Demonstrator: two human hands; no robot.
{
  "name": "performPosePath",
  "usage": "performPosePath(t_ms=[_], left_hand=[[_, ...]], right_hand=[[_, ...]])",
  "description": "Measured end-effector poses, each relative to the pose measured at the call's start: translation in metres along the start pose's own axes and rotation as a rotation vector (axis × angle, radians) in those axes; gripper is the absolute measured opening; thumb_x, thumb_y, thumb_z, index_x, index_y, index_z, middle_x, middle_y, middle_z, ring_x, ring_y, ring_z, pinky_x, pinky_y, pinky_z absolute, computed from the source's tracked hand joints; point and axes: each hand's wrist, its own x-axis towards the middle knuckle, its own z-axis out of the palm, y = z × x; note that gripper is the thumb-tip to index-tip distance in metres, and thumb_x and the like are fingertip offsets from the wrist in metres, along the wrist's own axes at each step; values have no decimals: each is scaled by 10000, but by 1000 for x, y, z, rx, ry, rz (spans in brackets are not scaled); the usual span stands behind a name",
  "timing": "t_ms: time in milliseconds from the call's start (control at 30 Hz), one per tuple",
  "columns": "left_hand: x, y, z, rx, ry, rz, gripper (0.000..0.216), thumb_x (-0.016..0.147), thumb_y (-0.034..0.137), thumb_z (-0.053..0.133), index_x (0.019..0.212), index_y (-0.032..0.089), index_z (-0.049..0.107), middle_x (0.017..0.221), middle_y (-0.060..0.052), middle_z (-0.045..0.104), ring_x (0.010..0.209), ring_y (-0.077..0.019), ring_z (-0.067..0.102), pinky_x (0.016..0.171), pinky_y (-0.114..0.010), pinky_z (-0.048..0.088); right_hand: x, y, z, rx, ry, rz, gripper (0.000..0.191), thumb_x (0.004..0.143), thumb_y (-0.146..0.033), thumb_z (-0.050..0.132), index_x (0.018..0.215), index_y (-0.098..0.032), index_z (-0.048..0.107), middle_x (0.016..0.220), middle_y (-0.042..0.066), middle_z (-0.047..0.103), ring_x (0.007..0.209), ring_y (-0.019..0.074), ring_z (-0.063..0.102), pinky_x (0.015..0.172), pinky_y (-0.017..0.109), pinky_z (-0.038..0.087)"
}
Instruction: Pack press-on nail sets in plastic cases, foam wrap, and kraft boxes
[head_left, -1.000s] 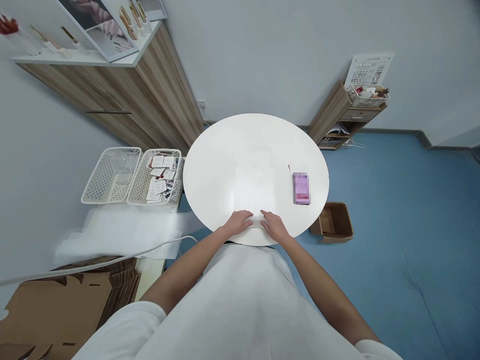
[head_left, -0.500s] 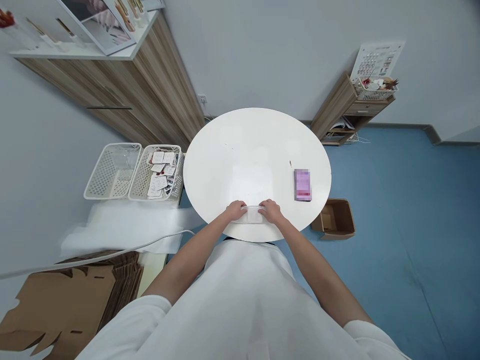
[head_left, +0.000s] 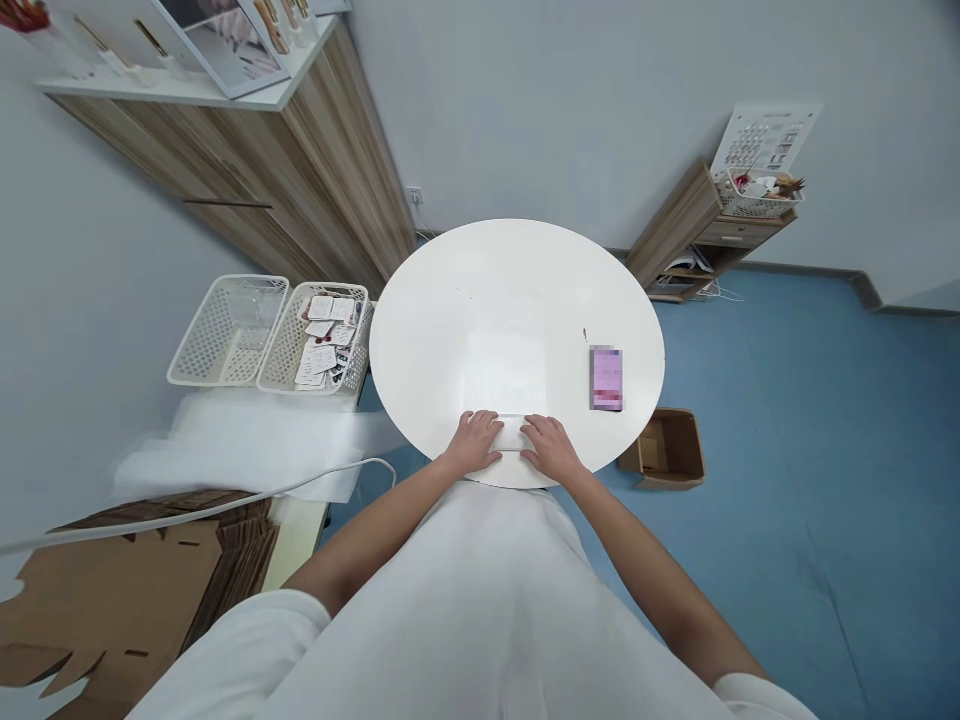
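A flat, whitish, slightly see-through rectangular piece [head_left: 511, 433] lies at the near edge of the round white table [head_left: 420, 330]; its exact kind is too small to make out. My left hand [head_left: 475, 442] grips its left end, fingers over the far edge and thumb at the near edge. On the opposite end, my right hand [head_left: 553, 447] takes the same hold, mirrored. Both hands hide the ends of the piece. To the right on the table lies a purple, blurred-out rectangular thing [head_left: 606, 380], apart from the hands.
Left of the table stand two white baskets, one [head_left: 315, 340] holding printed cards. White sheeting [head_left: 255, 445], a pale cable [head_left: 322, 480] and stacked flat cardboard [head_left: 127, 590] lie nearer. An open cardboard box [head_left: 667, 450] is on the floor at right, a wooden cabinet [head_left: 330, 150] behind left.
My hands have shifted slightly nearer to me, and their thumbs now show at the piece's near edge. The whole view has tilted a little.
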Motion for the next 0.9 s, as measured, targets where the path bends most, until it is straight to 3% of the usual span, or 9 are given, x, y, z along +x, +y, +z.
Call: performPosePath(t_ms=[133,333,500,633,800,900], left_hand=[[3,1,7,-8,-43,-41,517,648,344,630,1102,234,409,1206,-88,431,1100,-260,406,941,-436,225],[4,1,4,-46,-57,-48,455,655,309,589,1075,216,438,1142,-88,470,1015,-245,476,905,-414,278],[-7,1,-2,-152,-102,-38,419,666,341,548,1059,215,475,1075,-58,542,978,-229,512,883,-382,318],[-4,-5,-10,-237,-144,-100,332,764,385,438,1054,236,502,1047,-31,579,964,-208,530,850,-353,363],[7,-18,-17,-227,-23,-122,404,760,477,458,1080,236,504,1162,-58,499,1050,-223,486,862,-372,376],[9,-26,-16,-248,12,-162,390,749,413,498,1092,228,487,1102,-48,535,1009,-211,513,858,-368,385]], right_hand=[[10,1,8,-5,-95,11,455,662,-298,649,1070,-199,475,1273,127,424,1163,266,391,920,445,319],[13,2,8,20,-129,38,402,677,-289,615,1039,-202,465,1189,106,480,1046,237,479,827,377,393],[2,-3,-4,242,-188,85,341,716,-352,561,1010,-201,478,968,48,580,830,174,549,700,288,423],[7,-2,-13,406,-218,184,288,773,-417,479,982,-220,509,894,20,607,745,163,559,637,275,428],[22,2,-17,413,-119,272,349,825,-462,384,986,-211,567,1012,61,606,926,193,552,773,308,421],[23,5,-14,443,-70,332,395,810,-471,415,1068,-202,547,1097,83,577,1016,209,521,827,326,407]])
